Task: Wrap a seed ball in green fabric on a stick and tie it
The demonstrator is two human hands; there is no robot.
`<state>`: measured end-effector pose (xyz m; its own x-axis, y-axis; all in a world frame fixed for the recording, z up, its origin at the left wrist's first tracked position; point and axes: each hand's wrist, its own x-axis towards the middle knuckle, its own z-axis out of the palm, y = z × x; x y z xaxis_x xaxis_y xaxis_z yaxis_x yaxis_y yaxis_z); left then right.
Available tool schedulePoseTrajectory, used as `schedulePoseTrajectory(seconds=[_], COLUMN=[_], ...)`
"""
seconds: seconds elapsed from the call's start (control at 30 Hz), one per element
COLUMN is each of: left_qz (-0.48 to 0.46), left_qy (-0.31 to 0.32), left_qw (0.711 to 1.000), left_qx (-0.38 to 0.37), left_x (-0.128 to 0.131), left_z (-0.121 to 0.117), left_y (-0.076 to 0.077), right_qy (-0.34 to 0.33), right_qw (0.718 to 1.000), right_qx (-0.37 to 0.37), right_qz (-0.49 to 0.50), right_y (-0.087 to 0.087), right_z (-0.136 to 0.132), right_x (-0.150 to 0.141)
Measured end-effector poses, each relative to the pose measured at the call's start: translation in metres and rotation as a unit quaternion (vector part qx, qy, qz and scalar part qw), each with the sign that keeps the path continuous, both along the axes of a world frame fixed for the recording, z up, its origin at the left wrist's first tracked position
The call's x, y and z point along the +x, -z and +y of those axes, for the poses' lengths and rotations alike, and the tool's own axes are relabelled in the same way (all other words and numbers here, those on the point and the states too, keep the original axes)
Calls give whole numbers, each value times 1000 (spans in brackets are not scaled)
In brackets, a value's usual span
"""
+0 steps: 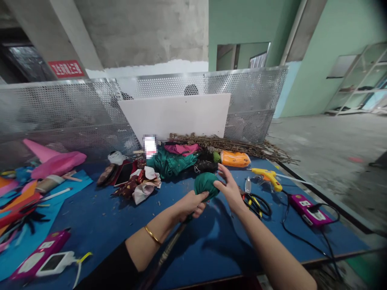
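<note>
Dried stalks (242,144) lie along the back of the blue bench (99,221). Over its middle, the left hand (193,204) is closed around the base of the green cloth bundle (207,185); the right hand (227,186), loosely open, has its fingertips at the bundle's right side.

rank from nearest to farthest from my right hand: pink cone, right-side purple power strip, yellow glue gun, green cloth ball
1. Green cloth ball, at the right hand
2. Yellow glue gun, to its right
3. Purple power strip, farther right
4. Pink cone, far left
</note>
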<state>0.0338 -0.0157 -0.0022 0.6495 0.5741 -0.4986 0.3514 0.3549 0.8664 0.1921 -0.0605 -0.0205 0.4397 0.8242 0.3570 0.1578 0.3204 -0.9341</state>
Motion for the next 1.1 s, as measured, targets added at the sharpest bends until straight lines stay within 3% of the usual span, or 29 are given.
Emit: schedulePoseTrajectory(seconds=[0.07, 0.13, 0.33, 0.43, 0.5, 0.57, 0.63, 0.73, 0.8, 0.9, 1.0, 1.1], left_qz=[12, 8, 22, 59, 90, 121, 177, 289, 301, 283, 260, 229], left_qy=[33, 56, 90, 99, 112, 141, 173, 217, 235, 235, 229, 222], left_qw=[999, 998, 996, 992, 981, 941, 872, 810, 806, 818, 836, 866], left_qx=[-6, -3, 19, 46, 130, 284, 423, 462, 451, 443, 426, 385], left_x=[1, 1, -3, -2, 1, 4, 6, 6, 3, -3, -9, -12], left_z=[-3, -6, -17, -17, -14, -8, -1, 7, 9, 9, 10, 16], left_y=[-5, -9, -6, -5, -8, -14, -15, -6, 4, 18, 26, 30], right_qy=[-136, -185, -87, -114, -171, -204, -182, -80, -13, 40, 66, 60], right_qw=[989, 979, 987, 982, 976, 975, 983, 984, 956, 873, 806, 774], right_qx=[-28, -45, -8, -13, -20, -26, -36, -94, -157, -224, -218, -200], right_qz=[43, 71, 138, 148, 130, 86, 15, -128, -248, -431, -546, -597], right_y=[-9, -14, -1, 6, 7, 4, 0, -2, -1, 4, 11, 15], right_z=[10, 12, -2, -8, -11, -12, -11, -5, 1, 9, 13, 14], right_x=[3, 0, -18, -12, 0, 10, 13, -3, -22, -48, -60, -62])
